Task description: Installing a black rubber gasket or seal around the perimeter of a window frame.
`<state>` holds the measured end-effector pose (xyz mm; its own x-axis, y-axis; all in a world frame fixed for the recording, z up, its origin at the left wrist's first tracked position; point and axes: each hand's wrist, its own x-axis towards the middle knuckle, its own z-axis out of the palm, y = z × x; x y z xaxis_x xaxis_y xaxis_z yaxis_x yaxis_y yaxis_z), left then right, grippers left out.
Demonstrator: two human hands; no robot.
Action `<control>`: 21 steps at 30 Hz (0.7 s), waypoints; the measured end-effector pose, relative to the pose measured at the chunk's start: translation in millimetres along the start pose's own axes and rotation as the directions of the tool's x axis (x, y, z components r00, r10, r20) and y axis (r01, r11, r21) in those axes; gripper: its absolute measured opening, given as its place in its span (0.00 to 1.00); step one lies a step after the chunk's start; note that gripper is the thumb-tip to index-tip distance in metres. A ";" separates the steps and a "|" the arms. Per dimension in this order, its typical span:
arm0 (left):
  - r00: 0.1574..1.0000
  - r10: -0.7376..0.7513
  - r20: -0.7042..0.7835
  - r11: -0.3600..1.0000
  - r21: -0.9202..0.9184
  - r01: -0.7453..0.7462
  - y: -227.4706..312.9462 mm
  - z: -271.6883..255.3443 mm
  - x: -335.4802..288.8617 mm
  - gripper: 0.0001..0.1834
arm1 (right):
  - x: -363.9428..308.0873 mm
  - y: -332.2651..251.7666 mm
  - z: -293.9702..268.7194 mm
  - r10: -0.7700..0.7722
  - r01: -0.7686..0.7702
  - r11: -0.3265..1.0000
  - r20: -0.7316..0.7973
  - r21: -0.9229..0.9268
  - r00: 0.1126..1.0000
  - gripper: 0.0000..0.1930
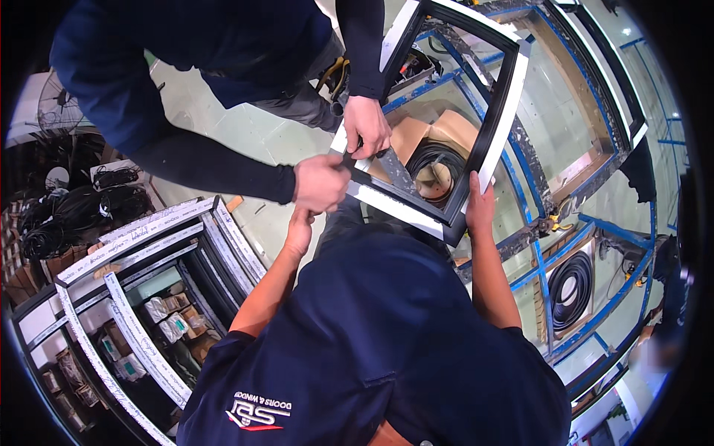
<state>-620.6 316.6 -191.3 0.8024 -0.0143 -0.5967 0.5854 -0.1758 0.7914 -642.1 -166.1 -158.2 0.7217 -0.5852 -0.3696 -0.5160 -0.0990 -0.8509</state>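
A black window frame [482, 141] with white-covered outer edges is tilted in front of me. My right hand [480, 204] grips its near right corner, with the thumb along the side. My left hand [299, 232] is raised by the near left corner, and a co-worker's fist hides its fingers, so its hold cannot be made out. The co-worker, in dark sleeves, has that fist [321, 183] at the same corner. The co-worker's other hand [367, 128] pinches something small and dark on the frame's left side.
Blue metal racks [539, 260] stand on the right, with a black coil [571, 290] inside. Beneath the frame, another black coil [435, 167] lies in an open cardboard box. More frames [123, 320] lean at lower left. Black bundles [97, 204] sit at far left.
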 end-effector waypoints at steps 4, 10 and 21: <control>0.989 0.138 -0.050 0.990 0.021 -0.137 -6.2 -0.2 -1.3 0.30 | -1.5 -5.3 -2.9 -0.026 0.021 0.997 0.060 0.072 0.998 0.31; 0.990 0.028 -0.136 1.000 -0.005 -0.028 0.8 8.6 -12.9 0.31 | -2.0 -2.9 -3.6 0.009 -0.012 0.997 0.038 0.073 0.999 0.31; 0.997 -0.018 -0.070 0.999 0.028 0.020 3.0 11.1 -25.2 0.36 | 2.9 5.2 -0.5 -0.081 0.082 0.995 -0.027 0.051 0.996 0.33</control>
<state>-640.3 305.6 -175.4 0.7977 0.0575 -0.6003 0.5980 -0.2031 0.7753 -642.9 -168.8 -163.6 0.7483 -0.5967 -0.2898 -0.4311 -0.1054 -0.8961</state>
